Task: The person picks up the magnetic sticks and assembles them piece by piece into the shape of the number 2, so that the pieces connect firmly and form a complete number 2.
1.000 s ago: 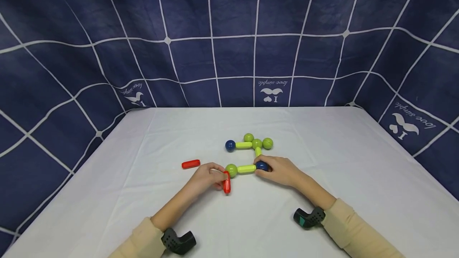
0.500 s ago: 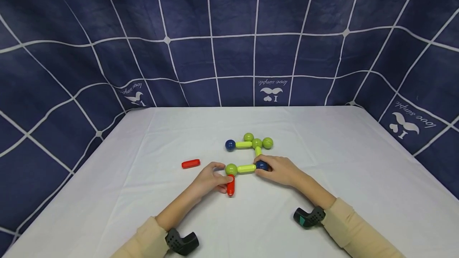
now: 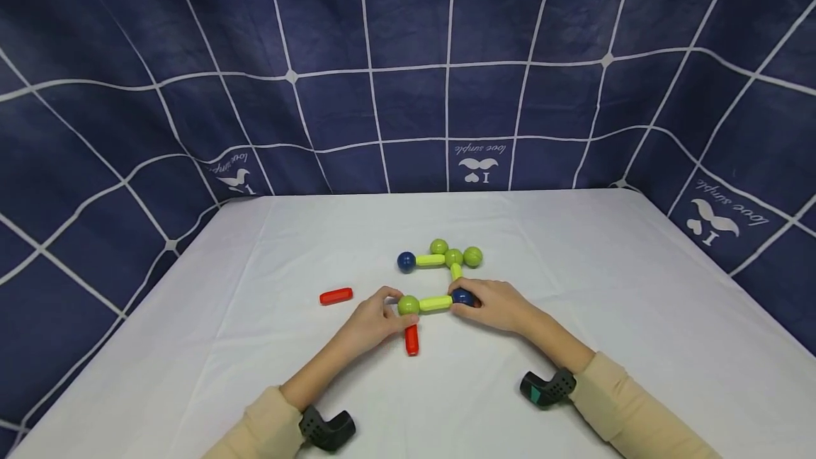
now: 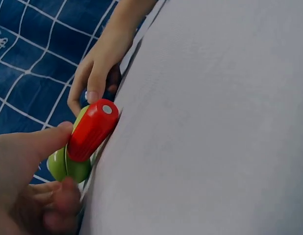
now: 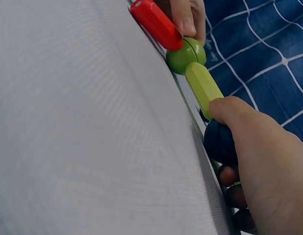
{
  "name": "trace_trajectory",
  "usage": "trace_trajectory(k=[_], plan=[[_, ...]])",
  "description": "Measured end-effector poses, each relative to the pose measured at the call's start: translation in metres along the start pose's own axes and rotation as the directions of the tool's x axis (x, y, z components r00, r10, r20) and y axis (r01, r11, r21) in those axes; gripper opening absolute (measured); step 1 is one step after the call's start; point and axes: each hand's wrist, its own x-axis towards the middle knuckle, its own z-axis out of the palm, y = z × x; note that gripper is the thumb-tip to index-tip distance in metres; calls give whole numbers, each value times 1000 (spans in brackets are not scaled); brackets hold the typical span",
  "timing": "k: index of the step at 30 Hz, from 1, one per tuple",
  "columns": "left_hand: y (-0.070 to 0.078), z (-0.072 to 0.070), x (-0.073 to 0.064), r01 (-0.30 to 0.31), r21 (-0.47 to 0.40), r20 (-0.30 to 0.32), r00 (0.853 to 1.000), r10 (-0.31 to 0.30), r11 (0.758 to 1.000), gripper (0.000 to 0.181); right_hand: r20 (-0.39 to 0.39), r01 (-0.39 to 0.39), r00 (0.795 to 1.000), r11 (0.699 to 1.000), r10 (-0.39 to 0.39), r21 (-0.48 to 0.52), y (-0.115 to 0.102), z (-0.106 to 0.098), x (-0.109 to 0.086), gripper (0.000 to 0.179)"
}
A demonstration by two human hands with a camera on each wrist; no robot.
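My left hand (image 3: 376,317) holds a green ball (image 3: 409,305) between thumb and fingers. A red magnetic rod (image 3: 411,340) joins that ball and points toward the near edge; its free end shows a metal disc in the left wrist view. From the ball's right side a yellow-green rod (image 3: 435,303) runs to a dark blue ball (image 5: 219,142), which my right hand (image 3: 494,305) grips. Another yellow-green rod (image 3: 455,271) leads away from the right fingertips to a farther green ball (image 3: 454,257).
Around the farther ball sit two more green balls, one behind (image 3: 438,246) and one to the right (image 3: 473,256). A rod to its left ends in a second blue ball (image 3: 406,262). One loose red rod (image 3: 336,296) lies left on the white tablecloth (image 3: 287,246). A blue checked curtain (image 3: 408,105) stands behind.
The red rod has swung right and now meets the green ball's near side. My left thumb and fingers have shifted from the rod to the ball. The right hand keeps its grip.
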Motion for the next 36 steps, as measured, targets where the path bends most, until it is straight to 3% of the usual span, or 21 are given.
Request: trace_trajectory(k=[3,5,8,13,17,22,24,26,28,30,31,33,36], plan=[[0,1,5,-44,110,-74,996,52,993,57,8,-3,1000,1000,3,7,0,1,0,30],[1,1,11,-80,129,-74,993,90,988,54,7,-9,1000,1000,9,7,0,1,0,31],[0,-3,19,-155,130,-3,988,157,979,45,6,-18,1000,1000,18,7,1,1,0,30],[-1,-10,28,-253,93,142,961,239,963,29,12,-19,1000,1000,18,18,0,-1,1,29],[-3,-11,33,-279,51,165,949,267,959,23,36,-16,999,999,15,47,1,-3,2,30],[-12,-8,35,-253,15,126,960,249,967,22,89,-27,996,990,15,136,3,-11,4,38],[-15,-7,36,-238,8,104,966,236,971,22,13,-43,999,984,41,172,5,-14,6,36],[-17,-6,36,-230,3,87,970,229,973,22,-130,-62,987,976,90,208,9,-15,8,30],[-18,-6,36,-227,2,76,971,227,974,22,-288,-78,947,971,144,227,14,-15,11,25],[-19,-6,36,-230,5,70,971,229,973,22,-389,-97,902,967,185,235,19,-13,12,25],[-19,-6,36,-230,5,68,971,229,973,22,-412,-107,889,964,202,243,21,-12,13,27],[-19,-5,36,-238,-2,65,969,237,971,21,-417,-126,881,960,224,249,26,-10,12,36],[-19,-3,37,-251,-15,66,966,251,968,21,-379,-145,894,955,238,258,33,-6,11,48]])
